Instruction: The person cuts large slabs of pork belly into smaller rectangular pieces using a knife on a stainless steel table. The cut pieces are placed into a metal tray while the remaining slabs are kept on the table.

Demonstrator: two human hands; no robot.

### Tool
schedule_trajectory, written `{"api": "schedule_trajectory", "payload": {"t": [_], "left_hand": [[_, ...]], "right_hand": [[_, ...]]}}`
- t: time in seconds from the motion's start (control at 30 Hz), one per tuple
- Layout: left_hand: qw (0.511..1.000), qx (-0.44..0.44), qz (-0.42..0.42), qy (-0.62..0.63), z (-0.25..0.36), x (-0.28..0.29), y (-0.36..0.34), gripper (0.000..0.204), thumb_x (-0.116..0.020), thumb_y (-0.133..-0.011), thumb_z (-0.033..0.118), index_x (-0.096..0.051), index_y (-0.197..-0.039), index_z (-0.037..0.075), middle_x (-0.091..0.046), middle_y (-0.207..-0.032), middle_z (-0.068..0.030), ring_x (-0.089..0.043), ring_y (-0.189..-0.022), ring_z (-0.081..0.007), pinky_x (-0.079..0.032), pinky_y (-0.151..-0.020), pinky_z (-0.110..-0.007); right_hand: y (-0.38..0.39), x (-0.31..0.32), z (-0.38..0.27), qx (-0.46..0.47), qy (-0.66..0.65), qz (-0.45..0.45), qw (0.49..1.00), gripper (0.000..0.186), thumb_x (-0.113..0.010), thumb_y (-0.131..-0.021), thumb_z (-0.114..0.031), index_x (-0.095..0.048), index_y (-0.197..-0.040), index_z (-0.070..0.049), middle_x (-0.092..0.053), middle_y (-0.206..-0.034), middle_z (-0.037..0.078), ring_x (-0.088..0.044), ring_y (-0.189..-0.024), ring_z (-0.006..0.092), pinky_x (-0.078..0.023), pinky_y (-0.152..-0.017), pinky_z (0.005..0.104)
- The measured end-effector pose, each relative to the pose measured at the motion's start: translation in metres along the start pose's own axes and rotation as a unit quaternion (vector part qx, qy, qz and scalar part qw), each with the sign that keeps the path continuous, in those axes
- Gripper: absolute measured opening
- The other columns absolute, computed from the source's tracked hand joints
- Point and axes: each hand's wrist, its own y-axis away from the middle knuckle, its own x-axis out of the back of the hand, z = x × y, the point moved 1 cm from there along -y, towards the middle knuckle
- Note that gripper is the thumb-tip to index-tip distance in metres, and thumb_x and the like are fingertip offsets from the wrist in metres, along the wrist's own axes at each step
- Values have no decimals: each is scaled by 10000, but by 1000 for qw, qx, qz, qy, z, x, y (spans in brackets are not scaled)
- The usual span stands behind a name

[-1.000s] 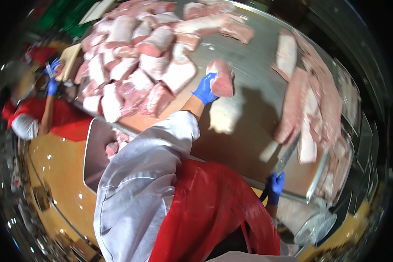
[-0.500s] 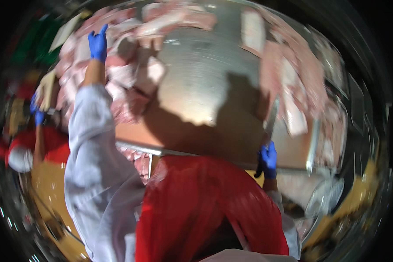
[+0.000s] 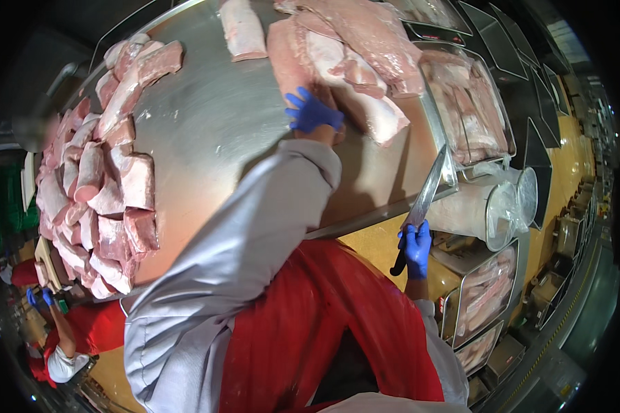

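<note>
My left hand (image 3: 313, 113), in a blue glove, lies with spread fingers on the near end of a long slab of pale pink meat (image 3: 287, 58). More long slabs with white fat (image 3: 365, 103) overlap just to its right. My right hand (image 3: 416, 249), also gloved in blue, grips the black handle of a knife (image 3: 427, 189) beyond the table's near right edge. Its blade points up and away, over the table's corner. Apart from the slabs, to the left of them, rests a shorter fat-covered piece (image 3: 242, 31).
Cut meat chunks (image 3: 93, 199) heap along the left of the steel table (image 3: 193, 138). Trays of meat (image 3: 465, 103) stand past its right edge, with a plastic-lined tub (image 3: 499, 206) and another meat tray (image 3: 486, 292) nearer. A co-worker in red (image 3: 96, 334) works at the lower left.
My left hand has moved from over the heap of chunks across to the slabs. My view has swung right. The knife stays in my right hand.
</note>
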Motion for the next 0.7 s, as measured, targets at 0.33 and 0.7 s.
{"api": "schedule_trajectory", "payload": {"t": [0.33, 0.7], "left_hand": [[860, 55, -208, 463, -140, -37, -113, 788, -729, -719, 350, -394, -1337, -8, -588, -1202, -194, -607, -1038, -404, -524, -930, -476], [535, 99, -282, 790, -299, 53, -12, 447, -585, -862, 375, -602, -1176, 58, -664, -1019, -150, -648, -926, -317, -525, -880, -438]], "right_hand": [[-8, 41, 20, -21, -21, -10, 1000, 37, -500, -993, -91, -501, -990, -54, -573, -766, 36, -531, -553, 76, -437, -468, 220], [-78, -36, -30, 38, 138, -189, 972, 105, -486, -984, -124, -482, -1031, -30, -590, -693, 64, -525, -512, 100, -438, -463, 264]]}}
